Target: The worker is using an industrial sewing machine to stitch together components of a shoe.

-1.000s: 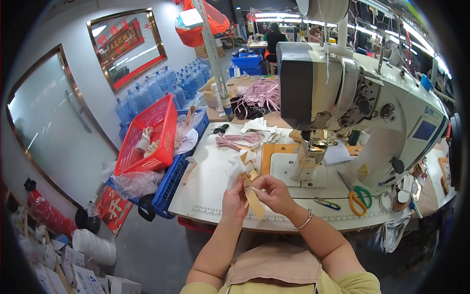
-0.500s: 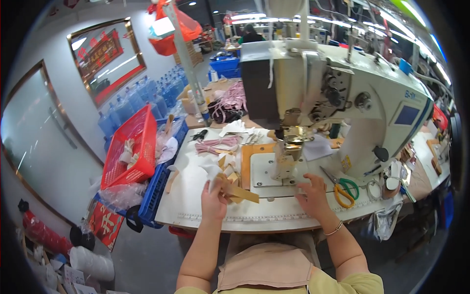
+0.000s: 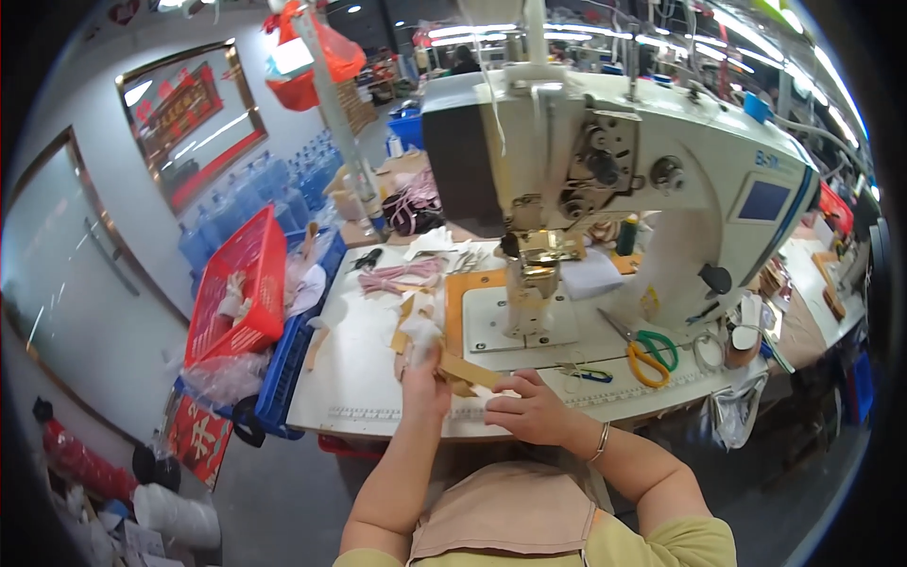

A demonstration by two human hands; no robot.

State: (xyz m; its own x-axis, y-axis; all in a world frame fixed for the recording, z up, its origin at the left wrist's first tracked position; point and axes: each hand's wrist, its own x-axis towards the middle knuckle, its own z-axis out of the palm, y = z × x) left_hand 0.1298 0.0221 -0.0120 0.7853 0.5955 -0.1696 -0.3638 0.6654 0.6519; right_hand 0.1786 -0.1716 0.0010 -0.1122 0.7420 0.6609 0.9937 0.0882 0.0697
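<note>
Tan strip is held over the front part of the desk, in front of the sewing machine and slightly to its left. It slopes down from the left hand toward the right hand. Left hand: closed, gripping the strip at its upper end; a whitish piece shows just above the fingers, its edges blurred. Right hand: fingers bent, tips at the strip's lower end; cannot tell whether they pinch it or only touch it. Bracelet on the right wrist.

Desk, left of the machine: bundle of pink cords, with black-handled snips just beyond. Orange-brown board borders the machine's metal plate. White sheet lies behind the needle post, near a dark green thread spool.

Desk, right of the hands: small thread snips, then scissors with one orange and one green handle loop. Ruler scale runs along the front edge, partly hidden by the hands.

Beside the desk, left: red perforated basket, tilted, on a blue crate. Light-coloured pieces lie inside the basket.
</note>
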